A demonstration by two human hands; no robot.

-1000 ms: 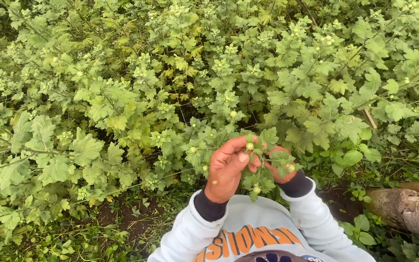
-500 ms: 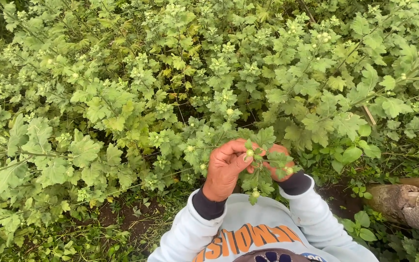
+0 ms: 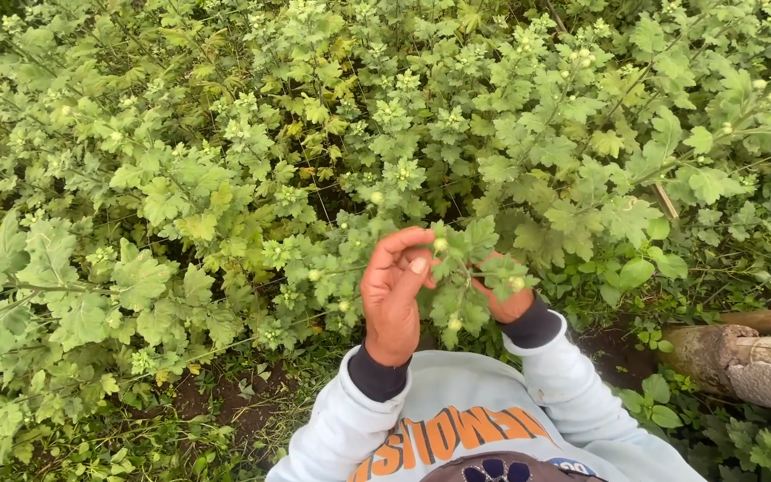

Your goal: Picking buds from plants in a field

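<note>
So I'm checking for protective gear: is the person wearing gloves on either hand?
No, the left hand and the right hand are both bare, with pale sleeves ending at dark cuffs as they pinch a leafy green stem.

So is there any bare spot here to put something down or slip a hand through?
Bare soil shows below the bushes, left of the left sleeve, and a smaller dark patch lies between the right sleeve and the log. Everywhere above, foliage is dense, crowding both hands.
</note>
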